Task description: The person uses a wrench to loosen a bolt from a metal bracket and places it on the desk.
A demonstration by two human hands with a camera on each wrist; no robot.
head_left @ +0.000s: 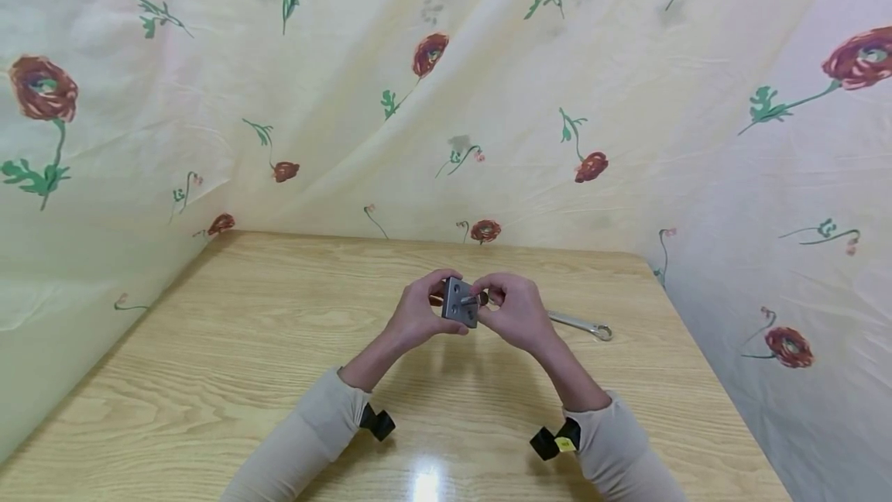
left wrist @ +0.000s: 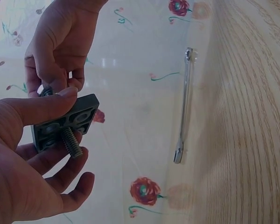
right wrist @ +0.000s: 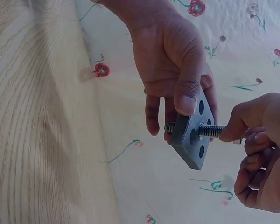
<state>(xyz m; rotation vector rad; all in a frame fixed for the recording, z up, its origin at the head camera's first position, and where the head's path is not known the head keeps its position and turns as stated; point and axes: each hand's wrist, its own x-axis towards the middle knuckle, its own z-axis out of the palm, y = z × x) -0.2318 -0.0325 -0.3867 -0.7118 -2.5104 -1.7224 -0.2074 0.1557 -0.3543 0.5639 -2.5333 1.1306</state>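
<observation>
My left hand (head_left: 416, 311) grips a square grey plate (right wrist: 190, 140) by its edges, thumb on one side and fingers on the other. The plate has several round holes and, in the left wrist view, a ribbed back. A threaded bolt (right wrist: 210, 130) passes through one hole, and its end (left wrist: 73, 143) sticks out of the ribbed side. With thumb and fingertips my right hand (head_left: 514, 308) pinches the bolt at its head end, partly hiding the head. Both hands hold the plate and bolt up over the table.
A silver combination wrench (head_left: 578, 324) lies on the wooden table (head_left: 279, 347), to the right of and partly behind my right hand. Flower-printed cloth (head_left: 334, 99) hangs behind the table and along its sides. Each wrist wears a small black camera.
</observation>
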